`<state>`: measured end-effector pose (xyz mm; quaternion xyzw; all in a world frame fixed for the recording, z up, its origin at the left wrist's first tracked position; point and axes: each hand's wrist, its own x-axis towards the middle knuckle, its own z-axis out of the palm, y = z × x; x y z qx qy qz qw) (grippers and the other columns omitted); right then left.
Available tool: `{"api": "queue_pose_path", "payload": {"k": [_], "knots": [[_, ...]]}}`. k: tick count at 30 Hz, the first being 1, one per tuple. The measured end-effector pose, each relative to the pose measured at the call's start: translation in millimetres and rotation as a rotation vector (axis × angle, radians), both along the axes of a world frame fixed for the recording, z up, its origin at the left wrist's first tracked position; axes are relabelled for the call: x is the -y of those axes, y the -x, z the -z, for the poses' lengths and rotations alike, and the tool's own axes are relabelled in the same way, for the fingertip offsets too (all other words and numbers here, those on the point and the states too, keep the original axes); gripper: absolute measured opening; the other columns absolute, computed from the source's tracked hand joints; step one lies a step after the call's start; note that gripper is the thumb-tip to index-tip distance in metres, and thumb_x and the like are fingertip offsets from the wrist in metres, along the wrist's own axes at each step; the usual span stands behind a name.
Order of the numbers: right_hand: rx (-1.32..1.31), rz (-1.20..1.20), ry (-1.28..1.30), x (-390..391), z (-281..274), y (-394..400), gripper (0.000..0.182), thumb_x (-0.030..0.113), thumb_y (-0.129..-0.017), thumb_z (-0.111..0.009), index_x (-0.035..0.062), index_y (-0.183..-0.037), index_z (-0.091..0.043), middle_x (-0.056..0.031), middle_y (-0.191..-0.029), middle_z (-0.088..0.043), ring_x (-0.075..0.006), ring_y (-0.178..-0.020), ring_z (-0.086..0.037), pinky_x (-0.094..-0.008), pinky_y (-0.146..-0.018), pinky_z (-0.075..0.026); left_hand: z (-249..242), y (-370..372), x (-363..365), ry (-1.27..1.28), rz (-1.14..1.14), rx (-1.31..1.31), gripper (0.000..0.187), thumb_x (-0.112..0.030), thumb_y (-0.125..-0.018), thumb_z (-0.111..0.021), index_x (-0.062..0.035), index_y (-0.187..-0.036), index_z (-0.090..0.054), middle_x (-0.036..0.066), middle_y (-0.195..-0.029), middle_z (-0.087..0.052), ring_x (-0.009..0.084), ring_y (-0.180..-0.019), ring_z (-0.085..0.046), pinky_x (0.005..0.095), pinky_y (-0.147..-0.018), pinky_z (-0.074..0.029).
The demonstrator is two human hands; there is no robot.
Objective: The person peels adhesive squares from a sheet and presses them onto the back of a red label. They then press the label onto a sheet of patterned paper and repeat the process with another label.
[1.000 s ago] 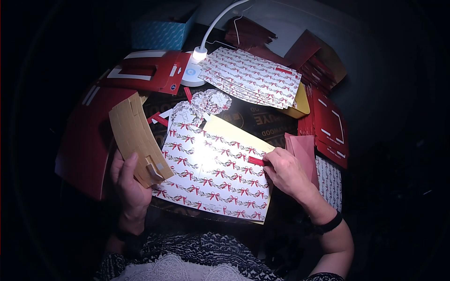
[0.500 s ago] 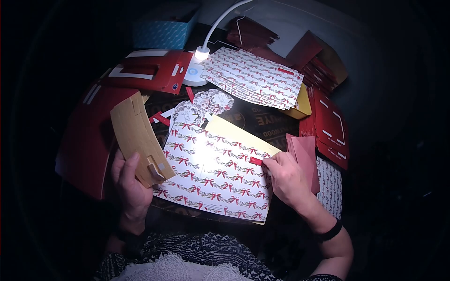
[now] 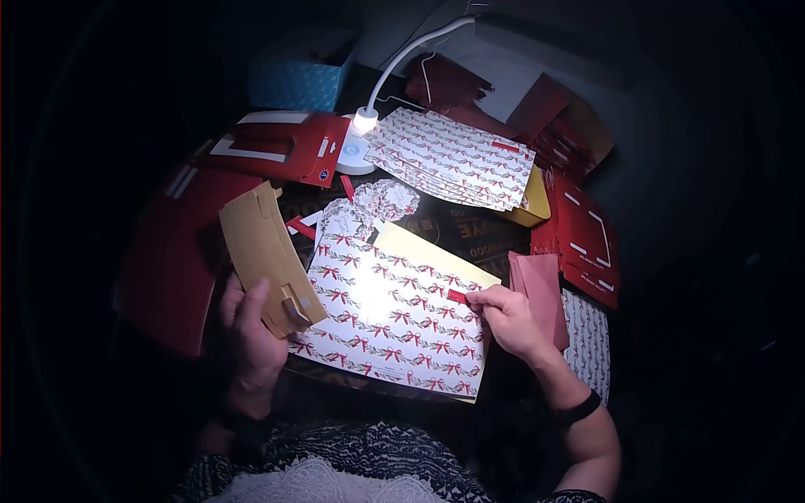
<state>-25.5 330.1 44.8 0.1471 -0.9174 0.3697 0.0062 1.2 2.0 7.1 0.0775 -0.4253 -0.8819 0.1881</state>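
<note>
My left hand [image 3: 256, 331] grips the lower end of a tan cardboard piece [image 3: 264, 251], which is tilted beside the patterned sheet. White paper with rows of garlands and red bows [image 3: 394, 335] lies in the middle, partly over a pale yellow sheet [image 3: 436, 256]. At the sheet's right side my right hand [image 3: 507, 317] pinches a small red tag [image 3: 458, 297] against or just above the paper; whether it touches is unclear. White cut-out pieces with a lacy print [image 3: 381, 205] lie above the sheet.
A white lamp [image 3: 365, 121] shines behind a fanned stack of patterned sheets [image 3: 453, 155]. Red folders [image 3: 289, 151] lie at the left, more red folders [image 3: 587, 243] at the right. Farther back are a blue box [image 3: 298, 82] and a yellow container [image 3: 532, 201].
The view has shifted slightly. The tan cardboard in my left hand has moved a little closer over the table. My right hand still pinches the red tag in nearly the same place.
</note>
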Motion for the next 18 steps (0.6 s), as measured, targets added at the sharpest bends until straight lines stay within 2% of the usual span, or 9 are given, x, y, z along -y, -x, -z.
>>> {"api": "queue_pose_path", "payload": {"k": [1,3,5,7,8,10,11,13,18], "knots": [[-0.009,0.002,0.002,-5,2,0,0.032,-0.006,-0.082,-0.045,-0.0019,-0.104,-0.066,-0.0159,-0.087,-0.065,-0.0246,-0.075,-0.063,-0.0335,-0.07,-0.05,-1,0,0,0.002,0.002,-0.009,0.034,-0.013,-0.088,-0.049,0.0002,-0.119,-0.054,0.011,-0.109,-0.059,0.018,-0.099,-0.059,0.0313,-0.087,-0.048],[0.344,0.293,0.365,-8,-1,-1,0.03,-0.005,-0.082,-0.045,-0.0023,-0.103,-0.066,-0.0161,-0.088,-0.066,-0.0239,-0.077,-0.064,-0.0324,-0.072,-0.05,-3,1,-2,0.035,-0.007,-0.047,0.032,-0.014,-0.088,-0.05,-0.0002,-0.117,-0.055,0.01,-0.107,-0.059,0.0165,-0.097,-0.058,0.0302,-0.086,-0.047],[0.275,0.322,0.327,-16,5,0,0.028,-0.002,-0.083,-0.046,-0.0025,-0.103,-0.065,-0.0179,-0.087,-0.065,-0.0253,-0.075,-0.063,-0.0317,-0.072,-0.05,-6,0,-2,0.042,-0.002,-0.046,0.031,-0.014,-0.088,-0.05,-0.0002,-0.115,-0.055,0.009,-0.105,-0.059,0.0156,-0.095,-0.058,0.0296,-0.084,-0.047],[-0.02,0.355,-0.029,-18,7,-2,0.023,0.0,-0.086,-0.048,-0.0059,-0.101,-0.064,-0.0131,-0.086,-0.066,-0.0192,-0.076,-0.062,-0.0305,-0.072,-0.049,-8,0,-2,0.051,0.005,-0.046,0.029,-0.014,-0.088,-0.05,-0.0003,-0.114,-0.055,0.008,-0.103,-0.059,0.0148,-0.093,-0.058,0.0291,-0.083,-0.047],[-0.029,0.363,-0.025,-20,11,-2,0.023,0.0,-0.086,-0.048,-0.0059,-0.101,-0.064,-0.0131,-0.086,-0.066,-0.0192,-0.076,-0.062,-0.0305,-0.072,-0.049,-5,1,-1,0.05,0.008,-0.055,0.028,-0.014,-0.088,-0.05,-0.0004,-0.112,-0.055,0.007,-0.101,-0.059,0.0142,-0.091,-0.058,0.0288,-0.082,-0.047],[-0.167,0.325,-0.233,-21,16,-2,0.022,0.003,-0.086,-0.049,-0.0048,-0.1,-0.065,-0.0195,-0.089,-0.064,-0.0289,-0.082,-0.063,-0.036,-0.076,-0.049,-4,1,-1,0.051,0.017,-0.074,0.027,-0.014,-0.088,-0.05,-0.0005,-0.111,-0.056,0.007,-0.1,-0.059,0.0137,-0.089,-0.058,0.0285,-0.081,-0.047],[-0.175,0.33,-0.231,-20,15,-2,0.022,0.003,-0.086,-0.049,-0.0048,-0.1,-0.065,-0.0195,-0.089,-0.064,-0.0289,-0.082,-0.063,-0.036,-0.076,-0.049,-4,1,0,0.06,0.017,-0.071,0.026,-0.013,-0.089,-0.05,-0.0005,-0.111,-0.056,0.007,-0.1,-0.059,0.014,-0.089,-0.058,0.0287,-0.08,-0.048],[-0.084,0.331,-0.303,-14,11,-2,0.023,0.004,-0.086,-0.049,-0.0028,-0.1,-0.065,-0.0242,-0.092,-0.062,-0.0366,-0.09,-0.061,-0.0401,-0.08,-0.048,-7,-1,-1,0.073,0.019,-0.076,0.026,-0.013,-0.089,-0.05,-0.0005,-0.111,-0.056,0.007,-0.1,-0.059,0.0143,-0.089,-0.058,0.0288,-0.08,-0.048],[-0.08,0.266,-0.3,-10,8,1,0.023,0.005,-0.084,-0.046,-0.0028,-0.096,-0.064,-0.028,-0.09,-0.06,-0.0423,-0.087,-0.06,-0.0457,-0.081,-0.048,-12,-2,-4,0.053,-0.008,-0.011,0.028,-0.012,-0.088,-0.049,-0.0002,-0.112,-0.056,0.008,-0.1,-0.06,0.0156,-0.09,-0.059,0.0295,-0.081,-0.048]]}}
